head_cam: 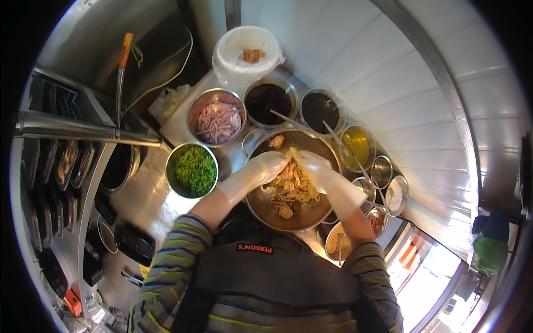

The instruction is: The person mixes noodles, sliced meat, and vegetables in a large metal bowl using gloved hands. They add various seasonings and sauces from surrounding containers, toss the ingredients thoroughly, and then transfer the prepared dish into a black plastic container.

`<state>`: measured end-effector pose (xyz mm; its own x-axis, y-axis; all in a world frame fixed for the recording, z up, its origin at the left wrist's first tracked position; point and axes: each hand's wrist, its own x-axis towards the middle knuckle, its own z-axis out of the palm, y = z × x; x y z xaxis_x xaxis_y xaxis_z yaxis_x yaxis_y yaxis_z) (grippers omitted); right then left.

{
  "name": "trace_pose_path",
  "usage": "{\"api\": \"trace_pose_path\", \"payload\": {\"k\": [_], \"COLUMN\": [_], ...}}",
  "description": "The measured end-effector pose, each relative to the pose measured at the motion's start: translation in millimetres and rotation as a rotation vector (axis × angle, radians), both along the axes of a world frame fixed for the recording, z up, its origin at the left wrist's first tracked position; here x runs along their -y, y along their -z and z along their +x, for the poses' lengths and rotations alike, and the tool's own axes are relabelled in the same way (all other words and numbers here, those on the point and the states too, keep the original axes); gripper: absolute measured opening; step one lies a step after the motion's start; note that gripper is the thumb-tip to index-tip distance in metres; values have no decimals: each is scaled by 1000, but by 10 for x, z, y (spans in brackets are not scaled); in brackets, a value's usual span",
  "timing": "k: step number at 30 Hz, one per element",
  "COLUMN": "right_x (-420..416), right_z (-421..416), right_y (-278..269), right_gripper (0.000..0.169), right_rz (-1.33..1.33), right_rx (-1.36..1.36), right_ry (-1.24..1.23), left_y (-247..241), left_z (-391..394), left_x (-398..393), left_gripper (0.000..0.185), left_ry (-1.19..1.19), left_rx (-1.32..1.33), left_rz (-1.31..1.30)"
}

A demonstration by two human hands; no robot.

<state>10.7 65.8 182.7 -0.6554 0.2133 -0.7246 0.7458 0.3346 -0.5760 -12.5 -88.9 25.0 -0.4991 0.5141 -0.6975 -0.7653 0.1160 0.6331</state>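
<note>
Both my hands wear thin clear plastic gloves and meet over a wide steel pan. My left hand and my right hand come together at the fingertips, with shredded food between and below them; their fingers are partly blurred. The food lies heaped in the pan, with a round slice near its lower edge. A small brown piece sits apart on the pan's far side. Left of the pan stand a steel bowl of chopped green herbs and a steel bowl of sliced onion.
Beyond the pan are two containers of dark liquid with ladles, and a lined tub. Yellow oil, white powder and ground seasoning stand to the right. A rack of black trays borders the left.
</note>
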Motion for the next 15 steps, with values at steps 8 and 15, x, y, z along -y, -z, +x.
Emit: {"api": "trace_pose_path", "payload": {"k": [8,15], "right_x": [-176,-250], "right_z": [633,943], "right_y": [545,639], "right_gripper": [72,58], "right_rz": [-103,-243], "right_rx": [72,115], "right_ry": [301,386], "left_y": [-523,-532], "left_z": [385,515], "left_x": [90,103], "left_gripper": [41,33], "left_ry": [583,258], "left_rx": [-344,-53], "left_rz": [-461,-430]}}
